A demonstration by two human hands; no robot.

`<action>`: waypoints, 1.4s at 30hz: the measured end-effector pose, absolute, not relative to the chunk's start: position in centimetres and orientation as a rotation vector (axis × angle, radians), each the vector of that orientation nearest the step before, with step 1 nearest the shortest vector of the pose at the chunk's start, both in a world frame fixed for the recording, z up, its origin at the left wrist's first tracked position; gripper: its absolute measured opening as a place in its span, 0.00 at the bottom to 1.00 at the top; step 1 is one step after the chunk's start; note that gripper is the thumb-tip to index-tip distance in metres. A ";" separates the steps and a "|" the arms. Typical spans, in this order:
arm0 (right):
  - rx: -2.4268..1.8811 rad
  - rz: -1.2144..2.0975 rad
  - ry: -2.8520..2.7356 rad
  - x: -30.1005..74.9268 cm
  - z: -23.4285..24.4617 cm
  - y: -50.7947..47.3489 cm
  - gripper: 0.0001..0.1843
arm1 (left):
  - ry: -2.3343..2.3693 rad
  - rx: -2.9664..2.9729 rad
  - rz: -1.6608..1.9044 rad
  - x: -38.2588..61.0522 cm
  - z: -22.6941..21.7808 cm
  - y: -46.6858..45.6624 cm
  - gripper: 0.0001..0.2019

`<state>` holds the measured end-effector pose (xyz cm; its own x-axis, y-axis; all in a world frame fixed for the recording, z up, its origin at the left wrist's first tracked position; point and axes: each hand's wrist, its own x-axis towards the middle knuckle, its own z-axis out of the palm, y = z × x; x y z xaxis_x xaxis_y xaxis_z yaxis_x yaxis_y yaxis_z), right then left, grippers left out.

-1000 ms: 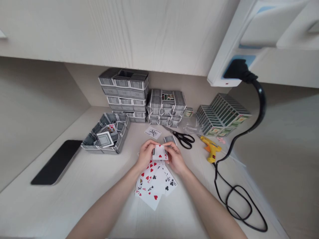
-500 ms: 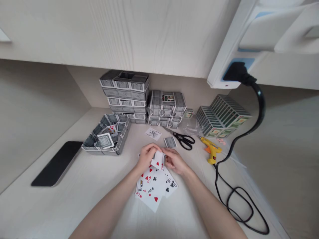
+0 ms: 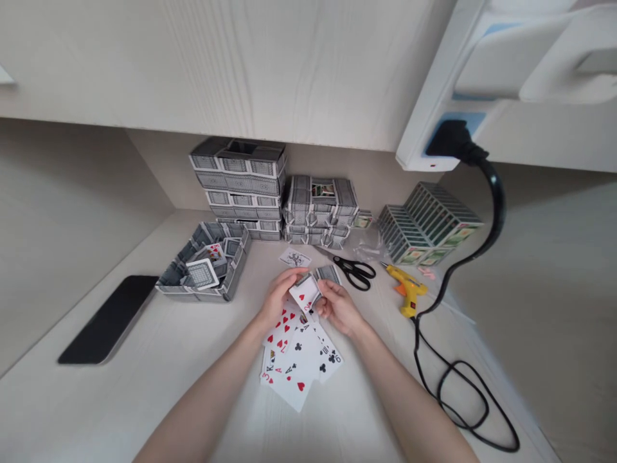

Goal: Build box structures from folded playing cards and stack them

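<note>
Both hands are at a two-of-hearts playing card [image 3: 303,294], face up, with a folded edge showing its grey patterned back. My left hand [image 3: 278,299] closes on the card's left side, its fingers along the top edge. My right hand [image 3: 339,308] pinches the right edge between thumb and fingers. Beneath them lies a loose pile of playing cards [image 3: 301,373], face up, hearts and clubs showing. Just beyond the hands are a face-down card [image 3: 331,274] and a joker card [image 3: 295,257]. Part of the held card is hidden by the fingers.
Black scissors [image 3: 357,271] and a yellow glue gun [image 3: 409,289] with a looping black cable [image 3: 436,386] lie right. A card-made tray [image 3: 219,297] and a phone [image 3: 108,318] sit left. Stacked card boxes [image 3: 241,183] stand behind, under a low panel [image 3: 289,71].
The two-of-hearts card has tilted and its face shows more. My left fingers have opened out along its top edge; more of the pile shows below.
</note>
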<state>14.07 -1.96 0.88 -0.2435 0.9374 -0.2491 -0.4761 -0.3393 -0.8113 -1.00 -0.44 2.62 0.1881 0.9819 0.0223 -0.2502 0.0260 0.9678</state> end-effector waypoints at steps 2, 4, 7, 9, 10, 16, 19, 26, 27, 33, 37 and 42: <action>-0.899 1.733 -0.774 14.0 1.0 -1.9 0.18 | 0.907 1.076 1.151 -0.9 2.7 -0.3 0.16; -0.884 1.727 -0.809 13.8 1.1 -2.0 0.18 | 1.009 1.099 1.117 -0.6 2.8 -0.3 0.16; -0.886 1.737 -0.874 13.5 1.3 -2.2 0.18 | 1.172 1.175 1.147 -0.3 2.7 -0.4 0.16; -0.890 1.738 -0.919 13.4 1.3 -2.3 0.19 | 1.212 1.206 1.170 -0.1 2.4 -0.5 0.16; -0.893 1.737 -0.940 13.3 1.3 -2.4 0.19 | 1.221 1.206 1.173 -0.1 2.3 -0.5 0.16; -0.928 1.689 -1.009 13.1 0.8 -2.4 0.19 | 1.184 1.155 1.162 0.0 1.8 -0.5 0.15; -0.922 1.676 -1.017 13.1 0.5 -2.3 0.18 | 1.129 1.093 1.153 -0.1 1.9 -0.4 0.15; -0.999 1.574 -1.044 12.6 0.4 -2.8 0.19 | 1.083 0.939 1.117 0.1 2.3 -0.5 0.15; -1.025 1.545 -1.054 12.5 0.4 -2.9 0.18 | 1.096 0.926 1.121 0.1 2.2 -0.5 0.16; -1.144 1.389 -1.153 12.5 0.2 -2.9 0.19 | 1.170 0.860 1.189 0.9 2.1 -0.6 0.18; -1.068 1.407 -1.305 12.9 0.7 -2.9 0.20 | 1.091 0.759 1.245 1.2 2.1 -0.6 0.19; -1.177 1.001 -1.393 12.8 0.9 -3.0 0.20 | 1.050 0.781 1.310 1.3 1.9 -0.4 0.17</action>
<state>12.77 -3.03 0.87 -0.0117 0.9837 0.1793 0.1440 0.1791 -0.9732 1.26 -0.41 1.95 -0.0500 0.9853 -0.1633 -0.3743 0.1331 0.9177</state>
